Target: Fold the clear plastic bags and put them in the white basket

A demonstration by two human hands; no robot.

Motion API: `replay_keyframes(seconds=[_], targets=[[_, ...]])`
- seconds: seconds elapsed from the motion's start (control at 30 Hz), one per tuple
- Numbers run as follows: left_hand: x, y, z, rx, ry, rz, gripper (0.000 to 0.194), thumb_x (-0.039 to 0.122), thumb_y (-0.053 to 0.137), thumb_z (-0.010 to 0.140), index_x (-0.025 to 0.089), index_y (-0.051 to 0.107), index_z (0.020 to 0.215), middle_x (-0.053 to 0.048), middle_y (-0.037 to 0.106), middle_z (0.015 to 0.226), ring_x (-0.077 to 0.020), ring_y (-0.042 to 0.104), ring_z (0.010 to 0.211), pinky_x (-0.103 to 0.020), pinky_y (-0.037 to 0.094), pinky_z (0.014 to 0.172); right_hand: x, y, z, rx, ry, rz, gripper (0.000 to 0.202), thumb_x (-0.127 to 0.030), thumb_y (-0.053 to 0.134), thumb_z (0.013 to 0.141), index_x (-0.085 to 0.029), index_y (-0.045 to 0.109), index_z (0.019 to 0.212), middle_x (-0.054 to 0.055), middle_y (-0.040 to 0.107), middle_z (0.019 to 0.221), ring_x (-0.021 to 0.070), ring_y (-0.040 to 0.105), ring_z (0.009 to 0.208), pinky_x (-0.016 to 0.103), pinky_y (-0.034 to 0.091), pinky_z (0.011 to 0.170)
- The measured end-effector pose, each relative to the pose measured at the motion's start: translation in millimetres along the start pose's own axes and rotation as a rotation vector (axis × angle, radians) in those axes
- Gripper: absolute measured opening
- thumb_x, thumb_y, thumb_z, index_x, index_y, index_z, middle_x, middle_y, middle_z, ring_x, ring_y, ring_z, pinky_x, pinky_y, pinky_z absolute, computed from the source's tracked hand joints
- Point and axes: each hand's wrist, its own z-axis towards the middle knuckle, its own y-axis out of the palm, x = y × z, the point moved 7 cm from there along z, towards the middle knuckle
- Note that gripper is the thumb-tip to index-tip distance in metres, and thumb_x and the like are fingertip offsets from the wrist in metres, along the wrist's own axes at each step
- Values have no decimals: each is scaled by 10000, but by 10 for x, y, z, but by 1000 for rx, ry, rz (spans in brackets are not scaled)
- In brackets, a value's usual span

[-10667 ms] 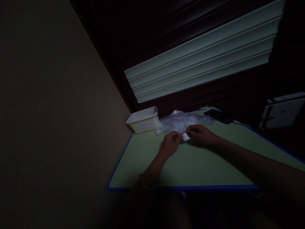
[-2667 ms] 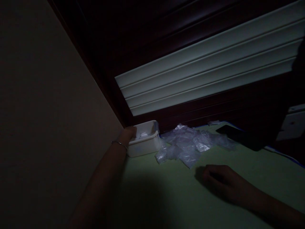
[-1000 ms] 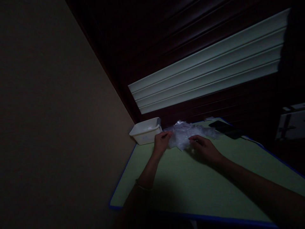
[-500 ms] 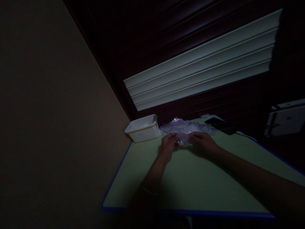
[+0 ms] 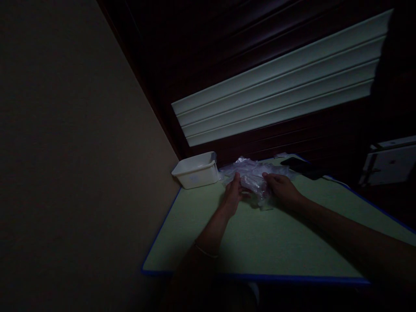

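Note:
A crumpled clear plastic bag [image 5: 255, 184] hangs between my two hands, in front of a heap of clear plastic [image 5: 276, 169] at the table's back. My right hand [image 5: 282, 187] pinches the bag's right side between thumb and fingers. At the bag's left edge is my left hand [image 5: 234, 193], its thumb up and its fingers spread apart beneath, touching the plastic without closing on it. Dim light hides the finer details of the bag and whatever may be inside.
A white plastic bin [image 5: 196, 171] stands at the back left of the pale green, blue-edged table [image 5: 191, 229]. Behind the heap, a dark flat object [image 5: 302, 168] lies at the back right. A wall rises on the left, and a white box [image 5: 390, 164] is at far right.
The plastic between my hands has spread out and hangs lower to the right. My left hand's fingers have opened from a pinch. The view has shifted slightly.

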Motion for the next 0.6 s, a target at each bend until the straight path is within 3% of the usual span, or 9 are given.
replay_keyframes(seconds=[0.1, 0.2, 0.4, 0.6], targets=[[8, 59, -44, -34, 37, 133, 488, 503, 778, 642, 117, 653, 913, -76, 680, 828, -142, 621, 662, -237, 473, 569, -33, -8, -2, 6, -19, -35, 522, -616, 521, 841, -170, 541, 571, -12, 508, 495, 109, 428, 465, 248, 335, 473], [-31, 17, -40, 2, 36, 178, 350, 374, 797, 625, 101, 671, 805, -65, 675, 753, -127, 606, 634, -235, 469, 594, 38, -84, 30, 82, 39, -6, 500, -618, 545, 820, -183, 501, 578, -26, 478, 502, 104, 415, 457, 238, 330, 448], [-30, -124, 34, 69, 51, 102, 331, 377, 777, 639, 99, 699, 800, -67, 677, 760, -129, 600, 647, -261, 483, 618, 165, -242, 68, 195, 181, 87, 408, -548, 587, 809, -190, 501, 634, -23, 496, 538, 100, 442, 445, 217, 349, 413], [16, -243, 53, 174, 79, 39, 371, 394, 749, 674, 117, 663, 905, -27, 638, 689, -107, 573, 576, -245, 457, 584, 149, -287, 17, 180, 327, 133, 375, -479, 572, 840, -213, 453, 604, -64, 374, 403, 72, 318, 319, 192, 223, 320]])
